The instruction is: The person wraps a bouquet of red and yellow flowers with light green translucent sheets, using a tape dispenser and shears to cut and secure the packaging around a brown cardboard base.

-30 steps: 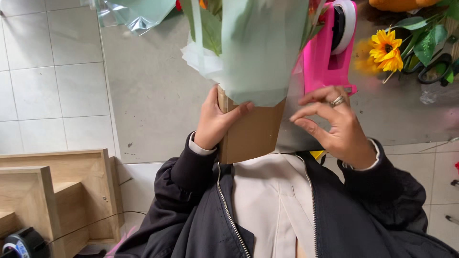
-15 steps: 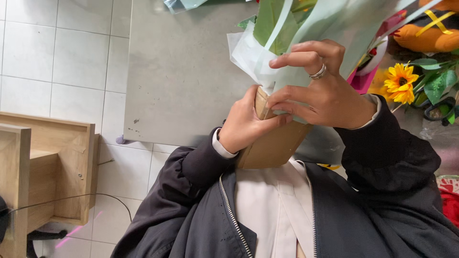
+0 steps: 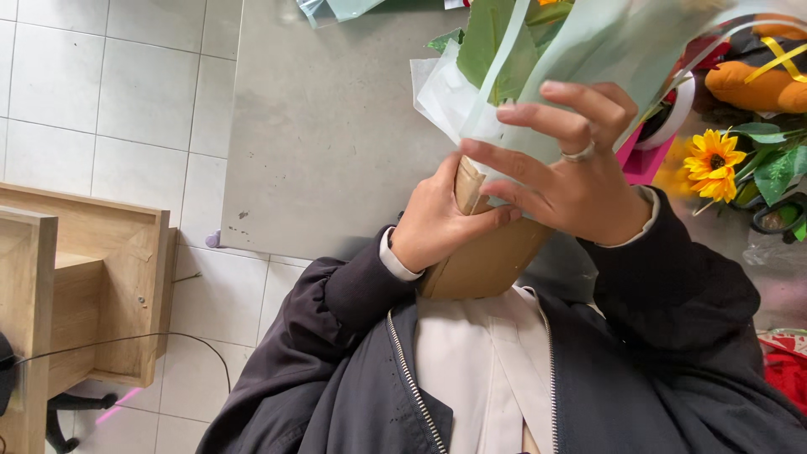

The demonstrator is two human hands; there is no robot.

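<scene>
A person's left hand (image 3: 441, 220) gripped the bouquet's brown paper base (image 3: 487, 261) against the chest; the right hand (image 3: 572, 172), fingers spread, pressed its pale green wrap (image 3: 588, 50), which looked liable to crease or slip.

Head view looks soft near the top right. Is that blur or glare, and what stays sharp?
Head view: the pale green wrapping at top right is blurred, not glared; the right hand, left hand and brown paper cone are fairly sharp; light is soft and even, without hard shadows.
</scene>
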